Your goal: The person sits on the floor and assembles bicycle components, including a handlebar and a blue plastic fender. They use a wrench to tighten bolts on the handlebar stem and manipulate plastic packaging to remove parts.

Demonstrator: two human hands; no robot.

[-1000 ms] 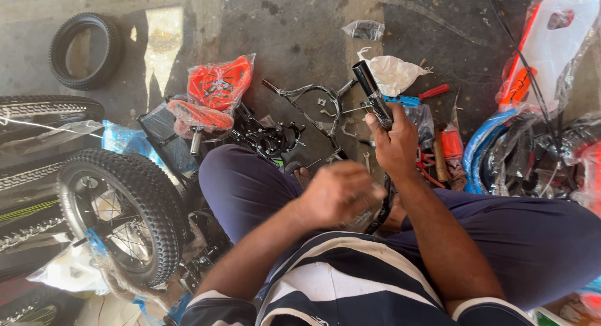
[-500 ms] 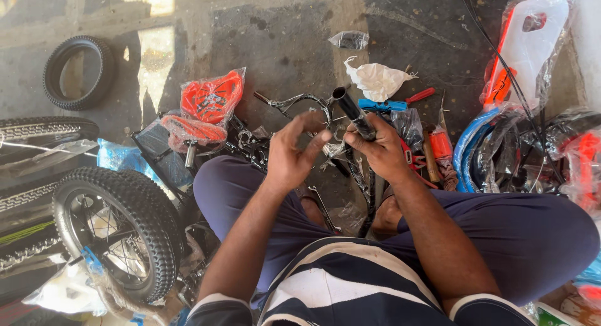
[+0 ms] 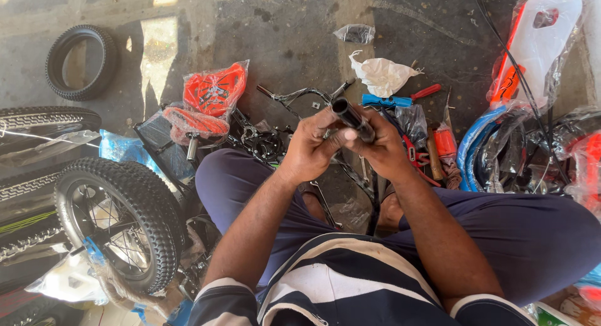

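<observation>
Black and tubular, the handlebar grip (image 3: 352,118) sits between both hands above the person's lap, over the concrete floor (image 3: 282,31). Its long axis runs on a slant: the open, hollow end points up and to the left in the head view, away from the body, while the other end disappears down and right into the right hand (image 3: 382,147). That hand is closed around the lower part of the tube. The left hand (image 3: 313,144) is wrapped round it too, thumb lying along the side near the open mouth, fingers curled underneath.

The hold looks firm, but the tube is short and smooth-looking, and if the two hands twist or push against each other unevenly it could slip out and drop among the clutter below: the black bicycle frame (image 3: 294,100), the blue-handled tool (image 3: 385,101), the red-handled tools (image 3: 432,144). A fall into that pile might send it rolling under the small spoked wheel (image 3: 119,219) or the plastic-wrapped red parts (image 3: 210,97). The thumb near the open end could also get pinched.
</observation>
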